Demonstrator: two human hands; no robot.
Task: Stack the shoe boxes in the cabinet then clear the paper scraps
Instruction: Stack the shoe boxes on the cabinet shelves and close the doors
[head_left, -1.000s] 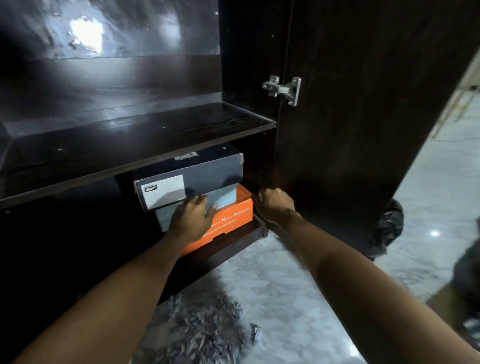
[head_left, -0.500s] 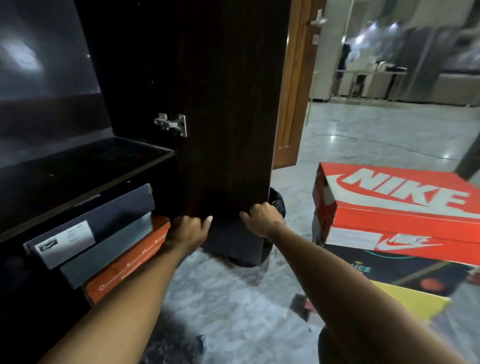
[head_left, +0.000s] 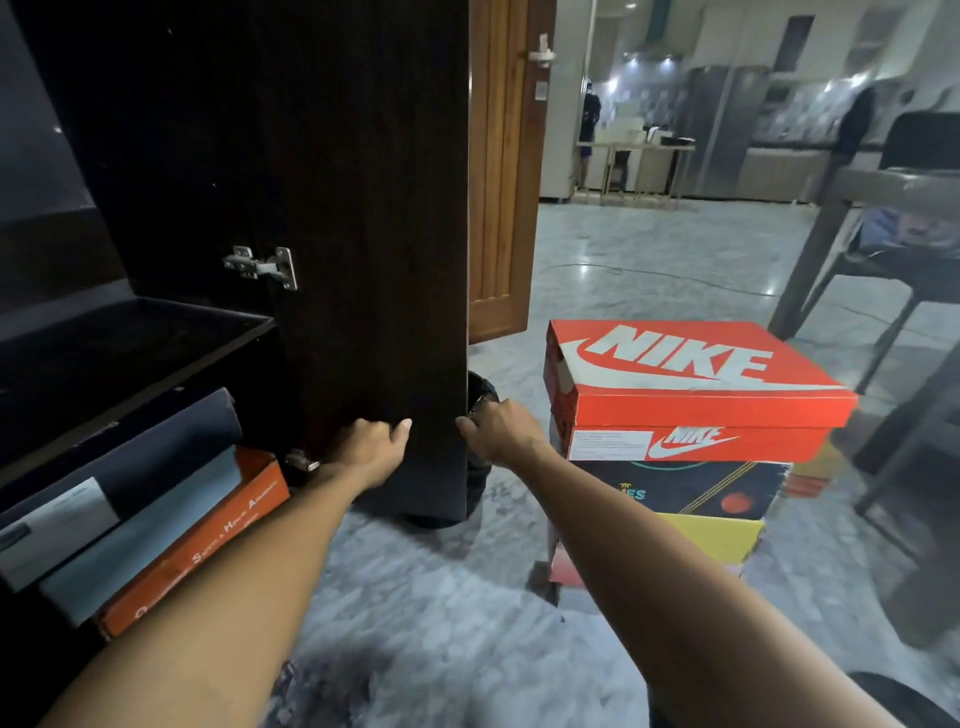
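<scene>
**A:** What lies nearest?

**B:** Grey shredded paper scraps (head_left: 332, 691) on the pale marble floor (head_left: 441, 597), low in view between the two forearms.

**A:** And the hands?

**B:** The left hand (head_left: 371, 449) has its fingers curled against the inner face of the dark wooden cabinet door (head_left: 374, 234), near its lower edge. Whether they actually grip it I cannot tell. The right hand (head_left: 496, 428) is just past the door's outer edge, fingers curled too, with the thumb tip at that edge; I cannot tell if it holds anything.

**A:** Where are the shoe boxes?

**B:** Two groups. In the dark cabinet's lower compartment, at the left, an orange cardboard box with white lettering (head_left: 208, 540) lies at the bottom, and a dark navy box with a white end label (head_left: 119, 467) sits on top, over a pale blue-grey layer. Right of the hands, on the floor, another pile: a red Nike box with a white swoosh (head_left: 691, 395) on top, a black box with coloured print (head_left: 691, 491) under it, then a yellow box (head_left: 717, 538) below.

**A:** Further back?

**B:** A black bag (head_left: 480, 389) behind the cabinet door, a brown wooden room door (head_left: 501, 171), a dark chair (head_left: 883, 249) at the right, and a blurred kitchen beyond.
</scene>
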